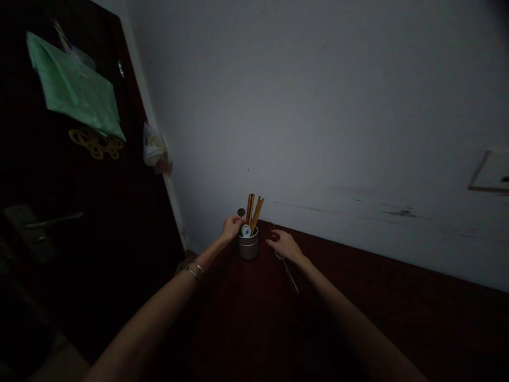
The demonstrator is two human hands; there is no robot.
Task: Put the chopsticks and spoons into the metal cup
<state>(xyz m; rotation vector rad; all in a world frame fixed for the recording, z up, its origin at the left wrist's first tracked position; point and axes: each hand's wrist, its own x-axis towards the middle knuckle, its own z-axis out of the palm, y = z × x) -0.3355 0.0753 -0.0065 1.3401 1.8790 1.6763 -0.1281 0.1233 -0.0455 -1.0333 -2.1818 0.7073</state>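
A grey cylindrical holder (248,248) stands on the dark red table against the wall. Several wooden chopsticks (256,215) rise from it, and a white spoon with a blue mark (246,231) leans at its front rim. My left hand (231,228) is at the holder's left rim, fingers pinched on a dark round-headed spoon (240,212), whose lower part is hidden. To the right of the holder, my right hand (285,245) has its fingers curved and apart. Under it lies a thin tool with a pale loop (292,281), perhaps scissors; its upper part is partly covered.
The dark red tabletop (254,318) meets a grey wall (318,132) just behind the holder. A dark door (131,212) with a lever handle (53,221) is at left, with a green cloth (77,87) and a plastic bag (153,146) hanging nearby. A wall socket (491,172) is far right.
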